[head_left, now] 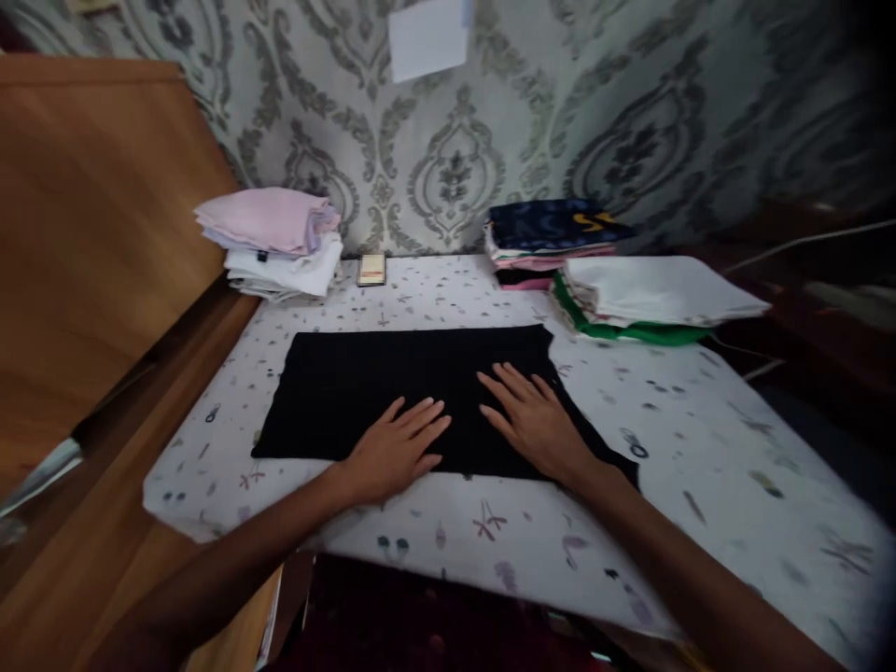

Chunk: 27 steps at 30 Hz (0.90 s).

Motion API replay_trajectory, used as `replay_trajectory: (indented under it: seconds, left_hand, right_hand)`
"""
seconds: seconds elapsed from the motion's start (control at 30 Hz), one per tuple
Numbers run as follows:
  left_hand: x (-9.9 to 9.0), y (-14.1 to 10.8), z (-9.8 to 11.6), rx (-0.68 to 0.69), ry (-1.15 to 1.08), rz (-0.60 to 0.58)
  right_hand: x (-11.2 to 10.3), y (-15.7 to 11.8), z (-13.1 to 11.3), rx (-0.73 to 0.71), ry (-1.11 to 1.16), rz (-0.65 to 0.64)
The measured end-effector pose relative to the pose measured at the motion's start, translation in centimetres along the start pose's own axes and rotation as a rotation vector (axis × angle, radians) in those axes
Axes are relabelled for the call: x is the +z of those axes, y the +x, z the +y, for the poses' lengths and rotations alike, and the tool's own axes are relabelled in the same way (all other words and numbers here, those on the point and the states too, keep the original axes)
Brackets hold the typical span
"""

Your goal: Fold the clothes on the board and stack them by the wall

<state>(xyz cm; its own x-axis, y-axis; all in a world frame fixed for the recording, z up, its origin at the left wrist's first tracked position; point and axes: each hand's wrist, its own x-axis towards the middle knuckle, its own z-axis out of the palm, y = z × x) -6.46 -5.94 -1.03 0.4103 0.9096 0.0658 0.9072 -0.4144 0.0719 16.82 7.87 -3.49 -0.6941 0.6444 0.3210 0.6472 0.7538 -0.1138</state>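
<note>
A black folded garment [350, 373] lies flat and wide across the patterned white cloth of the table [434, 541]. Its exact kind I cannot tell. My left hand [393, 450] rests on the garment's near edge, left of its right half, with fingers stretched out. Farther right, my right hand [536, 425] lies palm down on the same black cloth, fingers spread. Neither hand grips anything. The garment's right side runs out to a pointed corner near my right forearm.
Folded pink and white clothes [270, 219] are stacked at the back left, beside a small box-like card [371, 270]. At the back right stand a stack with a navy top [553, 224] and a white-and-green pile [658, 294]. A wooden panel [91, 233] borders the left.
</note>
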Motion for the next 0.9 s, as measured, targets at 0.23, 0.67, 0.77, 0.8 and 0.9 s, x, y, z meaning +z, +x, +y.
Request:
replay_trajectory:
  seconds: [0.23, 0.67, 0.77, 0.8, 0.9]
  left_hand:
    - [-0.9, -5.8, -2.7, -0.24, 0.034, 0.005]
    - [0.5, -13.9, -4.8, -0.676, 0.175, 0.114]
    - [-0.7, -13.5, -5.7, -0.751, 0.097, 0.083]
    - [-1.4, -13.3, -6.3, -0.787, 0.068, 0.093]
    - [-3.5, -12.3, -8.3, -0.935, 0.038, 0.147]
  right_hand:
    - [0.5, -0.1, 0.1, -0.025, -0.04, 0.021]
    - [0.1, 0.6, -3.8, -0.173, 0.064, 0.013]
    - [-0.7, 1.7, -7.7, -0.305, 0.142, -0.079]
    - [-1.0, 2.3, -9.2, -0.35, 0.174, -0.116]
    - [-1.6, 4.2, -13.7, -0.443, 0.274, -0.223]
